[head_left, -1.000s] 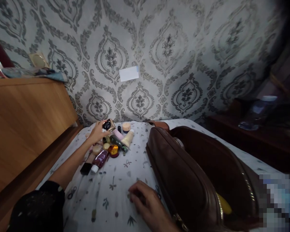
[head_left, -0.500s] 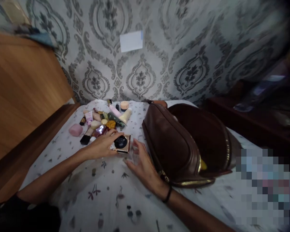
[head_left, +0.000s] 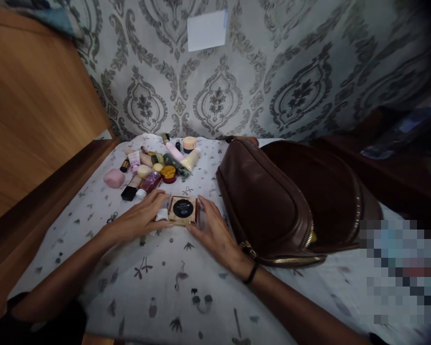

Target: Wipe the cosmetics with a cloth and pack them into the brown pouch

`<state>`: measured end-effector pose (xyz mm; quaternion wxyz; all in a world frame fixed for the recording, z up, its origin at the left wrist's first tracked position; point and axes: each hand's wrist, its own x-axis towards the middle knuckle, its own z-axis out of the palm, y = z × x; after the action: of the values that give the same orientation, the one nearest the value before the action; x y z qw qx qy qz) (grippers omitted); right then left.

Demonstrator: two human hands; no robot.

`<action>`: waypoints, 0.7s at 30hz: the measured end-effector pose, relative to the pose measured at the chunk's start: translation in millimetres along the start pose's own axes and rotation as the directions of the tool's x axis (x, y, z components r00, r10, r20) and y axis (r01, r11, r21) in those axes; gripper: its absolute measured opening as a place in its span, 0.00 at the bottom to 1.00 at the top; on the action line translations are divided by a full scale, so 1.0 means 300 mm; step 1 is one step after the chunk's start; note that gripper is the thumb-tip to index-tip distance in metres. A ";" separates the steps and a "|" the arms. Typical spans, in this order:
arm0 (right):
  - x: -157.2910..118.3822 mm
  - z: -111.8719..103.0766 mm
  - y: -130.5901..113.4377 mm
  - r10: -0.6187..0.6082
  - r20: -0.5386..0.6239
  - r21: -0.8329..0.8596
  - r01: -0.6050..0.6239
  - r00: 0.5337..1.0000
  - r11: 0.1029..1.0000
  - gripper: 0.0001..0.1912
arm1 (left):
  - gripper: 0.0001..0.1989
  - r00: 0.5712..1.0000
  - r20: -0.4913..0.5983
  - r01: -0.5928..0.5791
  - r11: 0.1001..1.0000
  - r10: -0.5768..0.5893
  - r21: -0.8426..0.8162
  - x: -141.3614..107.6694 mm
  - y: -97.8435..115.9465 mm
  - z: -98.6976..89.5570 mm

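A square gold case [head_left: 183, 209] with a round black label on top lies between my two hands, low over the sheet. My left hand [head_left: 142, 214] grips its left end, fingertips at the far corner and thumb at the near one. A small white piece [head_left: 161, 214] shows inside that grip; whether it belongs to the case I cannot tell. On the right side, my right hand [head_left: 217, 235] has its fingers and thumb curved round the case's edge. A brown leather bag [head_left: 264, 196], unzipped, stands just right of my right hand.
Beyond my left hand lies a pile of cosmetics: a pink sponge-like piece [head_left: 114, 178], a dark red bottle [head_left: 150, 182], an amber jar [head_left: 168, 174], a cream tube [head_left: 191, 159] and several others. A wooden cabinet [head_left: 39, 86] borders the left; a patterned wall [head_left: 215, 96] stands behind.
My right hand has closed in from the right onto the gold case. The case has turned to lie flatter, its label facing up. The view has tipped down slightly.
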<state>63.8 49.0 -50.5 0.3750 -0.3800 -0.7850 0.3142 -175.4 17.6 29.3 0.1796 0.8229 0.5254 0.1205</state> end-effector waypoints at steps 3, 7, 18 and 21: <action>0.005 0.003 -0.003 0.012 0.023 -0.028 -0.011 1.000 1.000 0.36 | 0.23 0.988 -0.070 0.146 0.977 -0.136 0.157 -0.023 -0.012 -0.007; 0.012 0.009 -0.003 -0.011 0.016 -0.055 0.011 1.000 0.998 0.33 | 0.16 0.985 -0.032 0.175 0.971 -0.172 0.164 -0.042 -0.028 -0.014; 0.018 0.003 -0.002 -0.027 0.065 -0.039 0.030 0.998 0.999 0.30 | 0.10 0.935 -0.341 0.071 0.993 -0.099 -0.092 0.098 -0.044 0.006; 0.016 0.002 -0.001 -0.037 0.063 -0.049 0.040 0.997 0.998 0.30 | 0.11 0.945 -0.320 0.009 0.987 -0.061 -0.162 0.129 -0.057 0.042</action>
<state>61.3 52.6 -48.9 0.3468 -0.3641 -0.8111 0.2987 -168.4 57.1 11.2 0.1575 0.7655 0.5513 0.2920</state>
